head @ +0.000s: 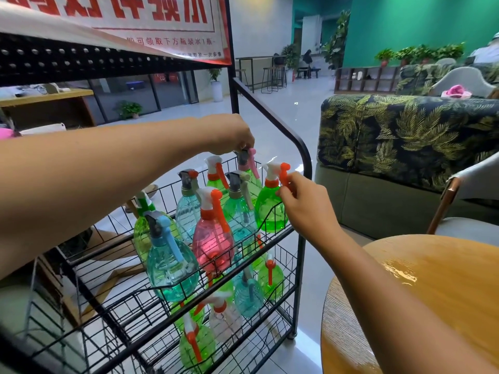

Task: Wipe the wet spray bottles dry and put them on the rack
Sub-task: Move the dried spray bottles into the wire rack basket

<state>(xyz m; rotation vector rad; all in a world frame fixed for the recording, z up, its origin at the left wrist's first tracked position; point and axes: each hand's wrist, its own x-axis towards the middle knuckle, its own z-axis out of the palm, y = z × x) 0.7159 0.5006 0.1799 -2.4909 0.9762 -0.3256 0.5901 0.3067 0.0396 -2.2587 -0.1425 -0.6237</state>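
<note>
Our left hand (235, 136) reaches across and pinches, fingers curled, the grey spray head of the pink-triggered bottle (253, 182) directly beneath it, at the back of the rack's (302, 147) top basket. Our right hand (305, 203) pinches the orange trigger of the green bottle (270, 209) just left of its fingertips, at the basket's end corner. Both bottles look seated, so we judge this the placing step. The green bottle stands against the low wire rim, and a tug on its trigger could tip it out past our right hand. Our left forearm passes close above the other bottles, so lowering it could topple them. No cloth shows, and we cannot tell whether these two are dry.
</note>
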